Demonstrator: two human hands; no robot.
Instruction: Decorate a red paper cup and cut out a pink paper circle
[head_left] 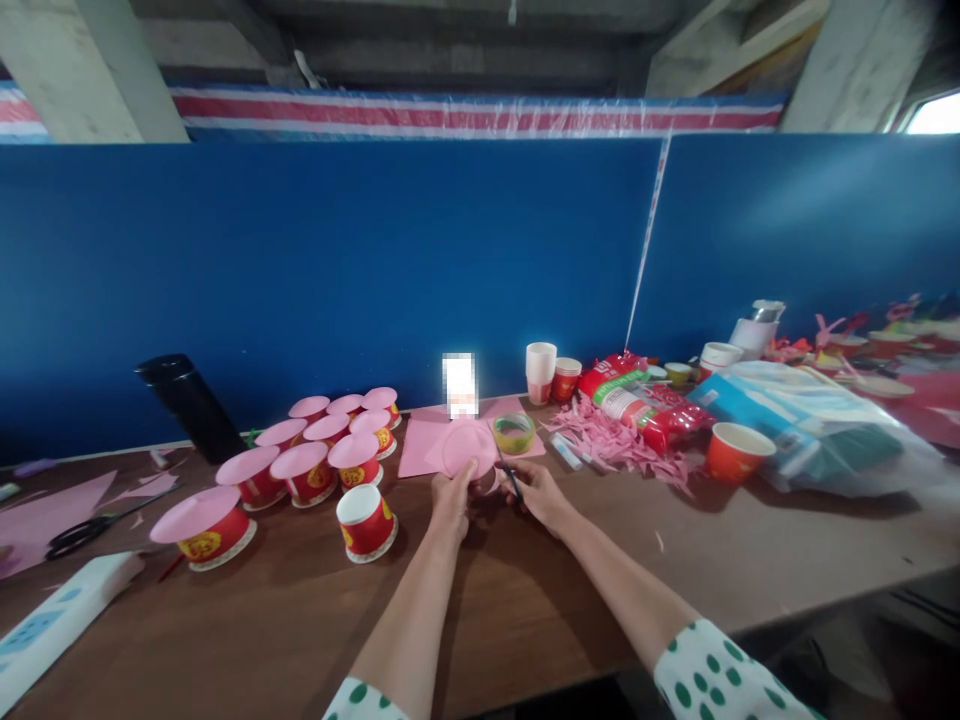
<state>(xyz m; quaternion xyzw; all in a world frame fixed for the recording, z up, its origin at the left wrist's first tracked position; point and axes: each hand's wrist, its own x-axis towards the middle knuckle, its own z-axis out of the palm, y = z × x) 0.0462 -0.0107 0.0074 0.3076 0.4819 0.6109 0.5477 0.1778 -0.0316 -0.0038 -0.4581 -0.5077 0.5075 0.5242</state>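
Note:
My left hand (452, 495) pinches a round pink paper piece (469, 447) at its lower edge and holds it above the brown table (525, 610). My right hand (536, 492) grips small dark scissors (510, 477), whose blades reach the paper's right edge. A lone upside-down red paper cup (366, 522) stands just left of my left hand. Pink paper sheets (420, 445) lie flat behind the hands, with a roll of tape (514, 433) on them.
Several upturned red cups topped with pink discs (300, 462) fill the left. A black flask (191, 405), scissors (82, 532) and a power strip (52, 620) lie far left. Pink scraps (607, 440), stacked cups (541, 372), a red cup (736, 452) and plastic bags (817, 425) sit right. Blue partition behind.

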